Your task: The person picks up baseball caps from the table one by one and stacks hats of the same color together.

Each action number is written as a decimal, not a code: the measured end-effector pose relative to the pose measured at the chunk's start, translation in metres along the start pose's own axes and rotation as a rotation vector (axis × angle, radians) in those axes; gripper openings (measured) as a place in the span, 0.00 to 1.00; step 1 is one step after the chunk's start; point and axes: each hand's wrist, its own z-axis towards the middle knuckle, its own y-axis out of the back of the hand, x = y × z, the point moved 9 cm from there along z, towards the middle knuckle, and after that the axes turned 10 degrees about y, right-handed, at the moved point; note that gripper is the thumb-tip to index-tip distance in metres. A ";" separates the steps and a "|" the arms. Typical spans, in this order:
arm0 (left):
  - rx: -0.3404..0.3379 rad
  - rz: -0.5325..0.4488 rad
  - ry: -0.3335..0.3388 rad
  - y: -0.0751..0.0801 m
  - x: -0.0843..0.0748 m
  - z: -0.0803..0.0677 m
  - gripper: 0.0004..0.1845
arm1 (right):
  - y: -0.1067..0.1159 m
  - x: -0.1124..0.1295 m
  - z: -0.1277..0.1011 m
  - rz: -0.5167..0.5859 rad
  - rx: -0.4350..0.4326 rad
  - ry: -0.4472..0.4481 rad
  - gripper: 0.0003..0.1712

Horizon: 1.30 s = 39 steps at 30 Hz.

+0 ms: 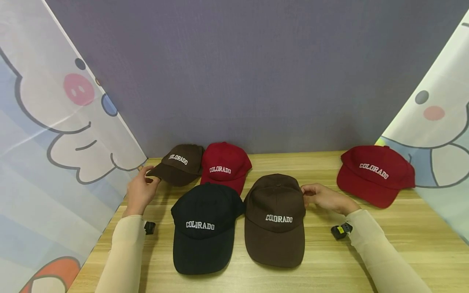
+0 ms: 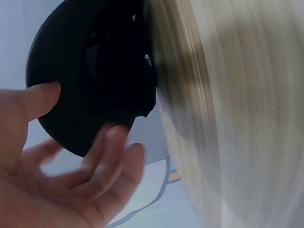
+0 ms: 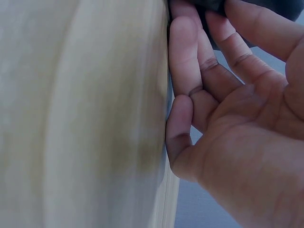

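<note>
At the back left, a small-looking brown baseball cap (image 1: pixel 182 163) has its brim raised off the table, and my left hand (image 1: pixel 141 189) pinches that brim. The left wrist view shows the thumb on the dark underside of the brim (image 2: pixel 66 109), with the fingers curled behind and below. Front and centre, another brown baseball cap (image 1: pixel 275 219) lies with its brim towards me. My right hand (image 1: pixel 327 198) grips the right edge of its crown; in the right wrist view thumb and fingertips close on the dark cap edge (image 3: pixel 280 7).
A black cap (image 1: pixel 205 228) lies left of the front brown one, overlapping a red cap (image 1: pixel 225 162) behind. Another red cap (image 1: pixel 375 175) sits at the right. A grey wall (image 1: pixel 249 81) and printed side panels (image 1: pixel 73 134) border the wooden table (image 1: pixel 318 260).
</note>
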 end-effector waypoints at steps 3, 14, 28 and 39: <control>0.097 -0.004 0.038 -0.008 0.007 0.002 0.26 | 0.000 0.000 0.000 -0.005 -0.002 0.000 0.05; 0.086 -0.205 0.202 -0.001 0.021 0.007 0.27 | 0.001 0.001 -0.001 -0.010 -0.001 0.000 0.04; 0.351 -0.921 0.460 -0.015 0.031 0.006 0.45 | 0.001 0.000 -0.001 -0.015 0.003 0.004 0.04; 0.450 -0.962 0.534 -0.021 0.035 0.003 0.13 | 0.001 -0.001 0.000 -0.004 -0.002 0.003 0.05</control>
